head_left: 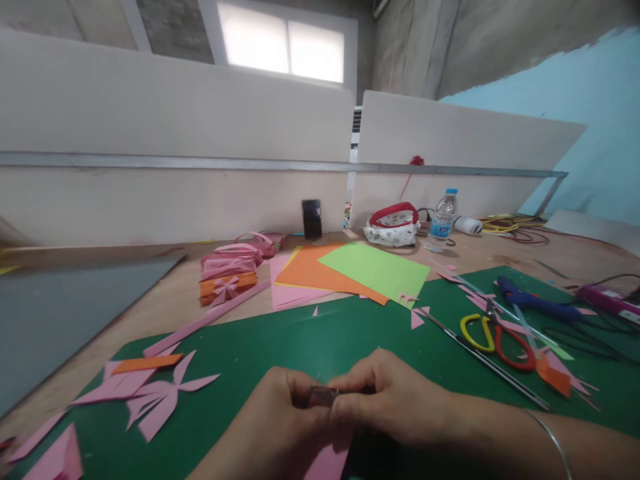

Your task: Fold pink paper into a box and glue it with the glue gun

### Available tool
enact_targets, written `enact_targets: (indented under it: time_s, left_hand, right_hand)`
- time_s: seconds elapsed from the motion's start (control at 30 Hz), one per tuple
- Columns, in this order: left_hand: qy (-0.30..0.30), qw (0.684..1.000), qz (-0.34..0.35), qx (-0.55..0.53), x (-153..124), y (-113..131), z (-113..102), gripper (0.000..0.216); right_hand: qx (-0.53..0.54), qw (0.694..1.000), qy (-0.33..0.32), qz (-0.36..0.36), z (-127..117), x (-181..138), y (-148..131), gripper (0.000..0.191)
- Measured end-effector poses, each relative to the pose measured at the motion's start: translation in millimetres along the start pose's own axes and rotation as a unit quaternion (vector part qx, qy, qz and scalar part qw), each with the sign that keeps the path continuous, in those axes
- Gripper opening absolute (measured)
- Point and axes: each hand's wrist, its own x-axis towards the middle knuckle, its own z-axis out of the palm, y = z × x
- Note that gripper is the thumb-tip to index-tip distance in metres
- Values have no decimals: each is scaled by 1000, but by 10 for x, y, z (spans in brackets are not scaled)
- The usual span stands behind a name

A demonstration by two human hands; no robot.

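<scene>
A small dark thing [323,397] is held between the left hand [283,403] and the right hand [383,400]. It is brown and a bit shiny. Fingers cover both its ends, so its whole shape is hidden. Just below it is a pink paper [329,459]. The paper is plain, with a straight, slanted right edge. Its top is behind the hands, and its bottom goes out of view.

Pink paper [327,459] matt, smooth; btl [441,228] clear plast; phone [312,219] glossy; tbl [467,259] matt wood.
</scene>
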Motion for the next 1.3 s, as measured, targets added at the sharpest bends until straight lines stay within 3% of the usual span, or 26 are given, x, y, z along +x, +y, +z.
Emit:
enact_targets:
  time_s: [0.33, 0.43, 0.5, 0.57, 0.67, 0.73, 0.8, 0.87, 0.93, 1.07, 1.2, 1.3]
  left_hand:
    - [7, 1000, 9, 21, 21, -30, -3, 37]
    - [15, 1000, 9, 0, 23, -43, -28, 31]
    - [32, 999, -5, 4, 13, -32, -44, 30]
    - [54, 998, -16, 12, 2, -18, -53, 30]
    - [81, 996, -18, -11, -4, -10, -55, 32]
    - [92, 995, -10, -35, -5, -4, -51, 33]
    - [97, 994, 3, -47, -10, 16, -43, 34]
    - [89, 994, 19, -55, -20, 45, -30, 35]
    - [74, 993, 30, -84, -28, 62, -16, 35]
    - [39, 986, 36, -157, -14, 17, -8, 38]
    - [-9, 984, -3, -177, -13, -3, -16, 38]
    - [-40, 974, -13, -224, -54, 47, -12, 34]
  right_hand:
    - [-27, 999, 10, 43, 23, 6, -30, 17]
    - [-89, 994, 64, 19, -161, 39, -40, 21]
    - [-195, 967, 163, -20, -419, 74, -56, 30]
    - [-391, 884, 253, -30, -716, 109, -77, 33]
    - [-466, 828, 312, -16, -980, 141, -104, 24]
    - [-484, 812, 325, -33, -916, 142, -115, 35]
    - [-480, 833, 267, -59, -685, 127, -114, 30]
    - [-400, 906, 119, -67, -400, 102, -101, 23]
    - [-331, 939, 57, -67, -174, 79, -85, 29]
    - [-296, 949, 89, -66, -57, 52, -82, 29]
    - [-300, 944, 114, -68, -136, 40, -92, 34]
    - [-279, 942, 172, -72, -237, 59, -110, 28]
